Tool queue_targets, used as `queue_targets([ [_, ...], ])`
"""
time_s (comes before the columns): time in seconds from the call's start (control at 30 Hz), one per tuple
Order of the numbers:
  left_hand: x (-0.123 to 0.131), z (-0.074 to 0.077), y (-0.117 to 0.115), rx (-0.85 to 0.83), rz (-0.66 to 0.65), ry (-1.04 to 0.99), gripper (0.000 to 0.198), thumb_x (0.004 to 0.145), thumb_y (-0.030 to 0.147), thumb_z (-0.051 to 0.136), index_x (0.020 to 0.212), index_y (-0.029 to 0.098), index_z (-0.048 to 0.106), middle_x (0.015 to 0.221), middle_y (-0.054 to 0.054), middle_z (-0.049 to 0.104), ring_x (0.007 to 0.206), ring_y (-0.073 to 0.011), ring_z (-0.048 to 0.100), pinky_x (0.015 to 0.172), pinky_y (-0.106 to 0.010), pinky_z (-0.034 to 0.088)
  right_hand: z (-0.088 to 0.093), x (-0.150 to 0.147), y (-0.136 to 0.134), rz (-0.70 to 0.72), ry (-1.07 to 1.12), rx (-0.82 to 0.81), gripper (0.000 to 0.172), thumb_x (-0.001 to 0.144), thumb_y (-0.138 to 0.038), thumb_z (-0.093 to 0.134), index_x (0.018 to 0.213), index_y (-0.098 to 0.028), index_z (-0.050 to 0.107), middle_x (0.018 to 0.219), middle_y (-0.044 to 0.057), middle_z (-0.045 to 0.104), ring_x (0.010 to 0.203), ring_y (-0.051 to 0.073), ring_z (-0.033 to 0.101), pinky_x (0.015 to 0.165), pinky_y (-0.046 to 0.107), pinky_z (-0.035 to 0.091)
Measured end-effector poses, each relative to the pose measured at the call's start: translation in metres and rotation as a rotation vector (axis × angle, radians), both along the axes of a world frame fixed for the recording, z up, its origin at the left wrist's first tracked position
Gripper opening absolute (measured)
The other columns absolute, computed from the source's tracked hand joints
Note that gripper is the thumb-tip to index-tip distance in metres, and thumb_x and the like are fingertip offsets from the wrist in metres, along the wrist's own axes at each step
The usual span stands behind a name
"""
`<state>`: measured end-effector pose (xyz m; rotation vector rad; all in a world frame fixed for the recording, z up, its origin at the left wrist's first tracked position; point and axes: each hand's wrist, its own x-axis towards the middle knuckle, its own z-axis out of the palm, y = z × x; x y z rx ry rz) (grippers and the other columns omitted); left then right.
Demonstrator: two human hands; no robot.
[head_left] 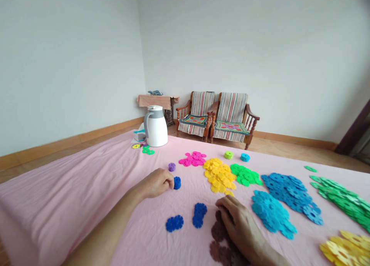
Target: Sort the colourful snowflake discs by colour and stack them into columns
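Observation:
My left hand (158, 183) is closed, its fingertips at the left side of a small stack of dark blue flower-shaped plastic discs (177, 183). Some of its fingers are hidden behind the knuckles. My right hand (241, 225) lies loosely curled over a pile of brown flower discs (218, 250), thumb and index finger apart, and partly covers it. Between the hands lie more dark blue discs (199, 215) in an overlapping group, with another dark blue group (174, 223) to its left. A purple disc stack (172, 167) stands just beyond my left hand.
Loose disc piles spread rightward: pink (193, 159), yellow (219, 175), green (246, 175), blue (291, 193) and light blue (273, 214). Lime (228, 155) and teal (245, 157) stacks stand behind. A white jug (157, 129) is at the far left of the pink tablecloth (86, 181).

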<state>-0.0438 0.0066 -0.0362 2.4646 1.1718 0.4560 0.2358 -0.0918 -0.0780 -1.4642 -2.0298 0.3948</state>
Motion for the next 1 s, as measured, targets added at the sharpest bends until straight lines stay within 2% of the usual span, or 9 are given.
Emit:
queue_targets([
  [0.17, 0.001, 0.002, -0.001, -0.016, -0.039, -0.042, 0.038, 0.058, -0.001, 0.035, 0.067, 0.016, 0.068, 0.068, 0.001, 0.066, 0.065, -0.0112, 0.06, 0.063, -0.018, 0.042, -0.001, 0.001, -0.001, 0.002, 0.007, 0.001, 0.024, 0.084, -0.014, 0.036, 0.087, -0.021, 0.058, 0.085, 0.003, 0.06, 0.079, 0.016, 0.057, 0.072, 0.028, 0.042],
  [0.33, 0.026, 0.008, -0.021, 0.024, -0.22, -0.082, 0.031, 0.062, -0.001, 0.043, 0.073, 0.015, 0.067, 0.068, 0.0, 0.062, 0.06, -0.0097, 0.054, 0.057, -0.018, 0.041, 0.0, 0.001, 0.0, 0.002, 0.004, 0.008, 0.024, 0.084, -0.014, 0.035, 0.088, -0.021, 0.058, 0.084, 0.003, 0.06, 0.079, 0.016, 0.057, 0.071, 0.027, 0.042],
  [0.43, 0.048, 0.008, -0.038, 0.057, -0.338, -0.049, 0.018, 0.065, 0.013, 0.063, 0.082, 0.017, 0.066, 0.074, -0.001, 0.06, 0.068, -0.0127, 0.054, 0.062, -0.02, 0.043, -0.001, 0.0, 0.0, 0.001, 0.002, 0.016, 0.024, 0.085, -0.015, 0.035, 0.088, -0.021, 0.058, 0.084, 0.004, 0.06, 0.079, 0.016, 0.057, 0.071, 0.028, 0.041],
  [0.53, 0.063, 0.004, -0.049, 0.097, -0.424, 0.024, 0.031, 0.064, 0.026, 0.073, 0.093, 0.018, 0.063, 0.085, -0.003, 0.061, 0.08, -0.0171, 0.056, 0.07, -0.024, 0.044, -0.002, 0.0, 0.0, 0.005, 0.004, 0.016, 0.024, 0.085, -0.014, 0.035, 0.088, -0.021, 0.058, 0.085, 0.004, 0.06, 0.079, 0.016, 0.056, 0.072, 0.028, 0.041],
  [0.67, 0.069, 0.002, -0.053, 0.117, -0.439, 0.093, 0.028, 0.067, 0.028, 0.073, 0.091, 0.018, 0.061, 0.086, -0.003, 0.06, 0.082, -0.0177, 0.056, 0.07, -0.025, 0.044, -0.003, 0.0, 0.0, 0.0, 0.006, 0.012, 0.024, 0.084, -0.014, 0.036, 0.088, -0.021, 0.058, 0.084, 0.003, 0.06, 0.08, 0.016, 0.056, 0.072, 0.028, 0.041],
  [0.87, 0.067, 0.004, -0.055, 0.133, -0.428, 0.105, 0.025, 0.065, 0.014, 0.065, 0.089, 0.018, 0.058, 0.084, -0.002, 0.058, 0.08, -0.0163, 0.055, 0.07, -0.023, 0.043, -0.002, 0.0, 0.0, 0.001, 0.005, 0.01, 0.024, 0.085, -0.015, 0.035, 0.088, -0.021, 0.059, 0.084, 0.003, 0.059, 0.08, 0.016, 0.056, 0.073, 0.028, 0.041],
  [1.0, 0.07, 0.002, -0.06, 0.172, -0.402, 0.125, 0.025, 0.063, 0.012, 0.059, 0.086, 0.019, 0.056, 0.08, -0.001, 0.056, 0.077, -0.0167, 0.053, 0.07, -0.024, 0.043, -0.003, 0.001, 0.0, -0.002, -0.003, 0.007, 0.025, 0.084, -0.015, 0.035, 0.088, -0.021, 0.059, 0.083, 0.004, 0.06, 0.079, 0.016, 0.056, 0.072, 0.028, 0.041],
])
